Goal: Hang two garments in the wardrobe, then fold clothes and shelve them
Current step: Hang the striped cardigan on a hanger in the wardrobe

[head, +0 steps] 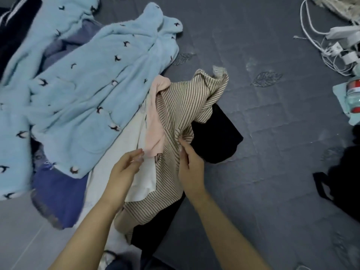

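We have the striped garment [175,117] bunched and partly lifted off the bed [272,143], near the middle of the view, its upper part standing up in folds. Our right hand [190,166] pinches its cloth between thumb and fingers. Our left hand [124,168] hovers just beside it with fingers relaxed and loosely spread, holding nothing, close to the edge of a pink garment [155,121] that lies against the stripes. Under these sit a white piece [140,178] and a black garment [214,137]. To the left sprawls a pale blue fleece robe [81,90] over a purple-blue piece [58,195], all unfolded. At the far right lie white cables and chargers [335,45] and a jar with a red band [353,98].

We judge the folding has barely started: no folded stack shows, no shelf or wardrobe is in view, and whether the two garments are hung we cannot tell. Most of the pile is left.
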